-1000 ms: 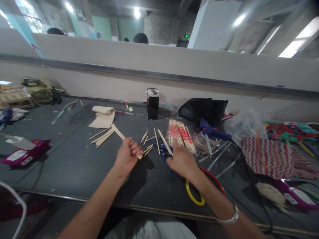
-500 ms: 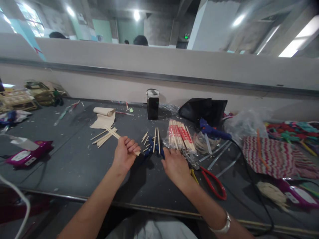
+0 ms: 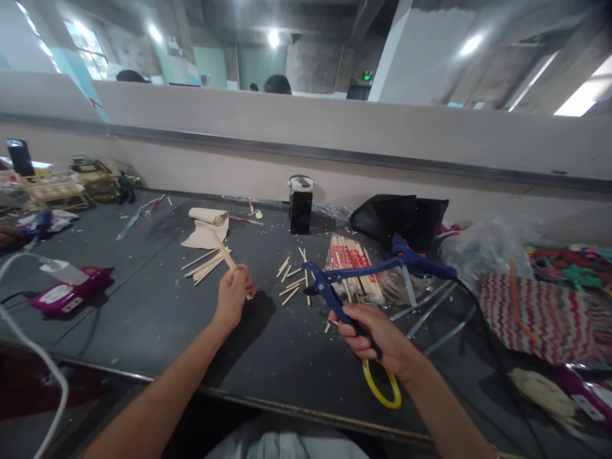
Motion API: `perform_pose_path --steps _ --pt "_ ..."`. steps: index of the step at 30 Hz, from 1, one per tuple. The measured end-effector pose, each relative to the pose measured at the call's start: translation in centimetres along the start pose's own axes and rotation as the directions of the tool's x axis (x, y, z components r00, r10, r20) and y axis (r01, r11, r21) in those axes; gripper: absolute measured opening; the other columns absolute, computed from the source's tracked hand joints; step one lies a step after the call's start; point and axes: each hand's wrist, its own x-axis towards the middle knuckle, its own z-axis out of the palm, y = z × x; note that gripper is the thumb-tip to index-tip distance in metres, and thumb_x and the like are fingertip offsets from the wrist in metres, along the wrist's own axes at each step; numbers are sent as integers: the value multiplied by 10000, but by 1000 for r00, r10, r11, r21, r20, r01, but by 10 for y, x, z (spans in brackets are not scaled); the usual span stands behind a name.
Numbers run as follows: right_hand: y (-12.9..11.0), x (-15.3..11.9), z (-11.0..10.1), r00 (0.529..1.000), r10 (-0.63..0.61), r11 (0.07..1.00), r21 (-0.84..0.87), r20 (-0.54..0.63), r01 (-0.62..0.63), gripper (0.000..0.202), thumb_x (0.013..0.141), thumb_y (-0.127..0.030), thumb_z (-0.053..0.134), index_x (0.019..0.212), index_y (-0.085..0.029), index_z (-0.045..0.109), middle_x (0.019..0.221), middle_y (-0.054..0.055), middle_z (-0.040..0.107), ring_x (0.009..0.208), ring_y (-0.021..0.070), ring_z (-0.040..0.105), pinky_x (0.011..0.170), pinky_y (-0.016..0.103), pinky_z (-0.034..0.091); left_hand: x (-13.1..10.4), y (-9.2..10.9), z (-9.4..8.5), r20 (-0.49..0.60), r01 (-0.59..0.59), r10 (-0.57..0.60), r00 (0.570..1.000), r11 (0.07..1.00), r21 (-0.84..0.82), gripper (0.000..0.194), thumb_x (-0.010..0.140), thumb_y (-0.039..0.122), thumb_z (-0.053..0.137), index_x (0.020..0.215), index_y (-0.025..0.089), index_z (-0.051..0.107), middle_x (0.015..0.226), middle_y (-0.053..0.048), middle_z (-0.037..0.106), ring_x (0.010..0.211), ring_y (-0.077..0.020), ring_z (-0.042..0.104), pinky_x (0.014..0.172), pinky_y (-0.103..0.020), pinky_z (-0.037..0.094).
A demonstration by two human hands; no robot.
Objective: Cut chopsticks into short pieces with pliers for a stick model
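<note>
My left hand (image 3: 233, 296) is closed round a couple of thin wooden sticks (image 3: 224, 250) that slant up and away over the table. My right hand (image 3: 375, 335) grips one handle of blue-handled cutters (image 3: 329, 294), lifted above the table. The cutters' other handle spreads out to the right, and their dark jaws point left over short cut stick pieces (image 3: 290, 294). Longer loose sticks (image 3: 206, 268) lie beyond my left hand, beside a partly unrolled beige cloth (image 3: 205, 233). Behind the cutters is a clear packet of wooden sticks (image 3: 351, 255) with red print, partly covered by the spread handle.
A phone (image 3: 301, 213) leans upright on a white container. A blue glue gun (image 3: 423, 258) with its cord and clear glue sticks (image 3: 435, 303) lies right. A yellow handle loop (image 3: 382, 386) shows below my right hand. A purple power strip (image 3: 71, 292) sits left, striped knitting (image 3: 535, 312) far right.
My right hand has picked the blue cutters up from the table and now holds them with handles spread. My left hand, still holding sticks, has turned and shifted slightly. The view has shifted a little.
</note>
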Motion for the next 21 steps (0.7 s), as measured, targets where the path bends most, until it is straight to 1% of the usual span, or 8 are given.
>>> perform_pose_path --steps 2,4,8,10,13,16,18,21 --pt "5 -7 6 999 -35 998 59 3 35 296 819 -450 523 895 -167 567 585 -75 375 365 17 227 330 134 123 -1 -6 0 16 0 -1 1000 999 35 347 772 383 555 561 210 341 474 88 276 396 -62 286 389 -190 306" --pt "10 -13 10 989 -136 991 8 -60 136 328 802 -481 554 905 -171 574 590 -68 392 374 22 256 336 143 147 -3 -10 1 20 -8 7 1000 999 47 332 765 376 574 566 204 372 479 83 295 404 -63 293 394 -188 309" --pt "17 -19 7 890 -431 861 -365 -148 356 366 816 -498 529 1022 -199 578 677 -3 535 512 109 489 441 214 382 -6 -13 0 11 -27 26 1000 997 77 334 771 382 583 565 196 396 482 69 335 425 -67 317 418 -183 314" --pt "17 -20 1 836 -541 685 -625 -93 374 338 863 -451 468 1083 -219 577 827 53 631 720 183 599 638 305 491 -6 -14 -2 -1 -39 39 999 991 131 335 777 390 580 563 192 415 485 56 370 443 -74 339 433 -185 318" --pt "19 -17 -4 797 -597 321 -883 94 344 300 905 -346 425 1133 -236 585 1095 82 644 1033 231 575 912 397 435 -5 -15 -3 -19 -37 41 999 980 198 339 784 402 570 558 189 434 487 42 405 463 -86 362 444 -192 315" --pt "24 -8 1 804 -525 -22 -949 278 313 288 914 -263 428 1145 -227 595 1108 82 649 1050 222 569 931 389 423 -5 -17 -3 -30 -51 58 998 977 206 347 794 419 556 562 193 432 485 48 388 461 -89 346 447 -197 305" --pt "28 -1 8 823 -477 -159 -951 308 264 292 913 -266 438 1151 -211 597 1070 92 659 1012 233 581 901 395 436 -5 -18 -4 -17 -74 79 997 972 223 364 798 438 551 558 192 434 492 49 383 469 -90 341 455 -200 296" --pt "34 1 23 834 -515 -198 -974 199 110 458 906 -423 424 1239 -133 545 1157 156 617 1097 299 526 935 461 393 -6 -19 -5 20 -120 120 993 951 285 396 803 471 542 543 191 438 501 43 390 491 -97 349 467 -207 281"
